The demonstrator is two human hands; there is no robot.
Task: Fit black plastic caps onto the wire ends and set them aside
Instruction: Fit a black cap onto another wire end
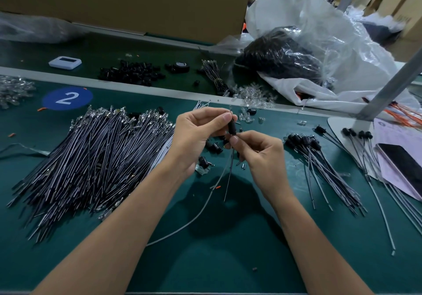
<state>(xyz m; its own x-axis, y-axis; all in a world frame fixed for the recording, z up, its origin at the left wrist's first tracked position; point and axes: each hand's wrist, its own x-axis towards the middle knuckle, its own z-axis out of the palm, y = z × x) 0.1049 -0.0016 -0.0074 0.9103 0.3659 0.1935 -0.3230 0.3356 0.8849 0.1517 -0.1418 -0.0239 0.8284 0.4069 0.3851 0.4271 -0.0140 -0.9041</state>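
Pinching one black cap (232,127) in left hand (196,135), one wire (231,169) in right hand (258,155) just below. On surface (228,260): uncapped wire heap (91,157) left, capped bundle (319,157) right, both uncountable.

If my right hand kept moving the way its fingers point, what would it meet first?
Probably the black cap pinched by the left hand, directly ahead of the right hand.

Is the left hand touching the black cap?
Touching. Head view: the left hand pinches the black cap at its top, while the right hand holds the wire below.
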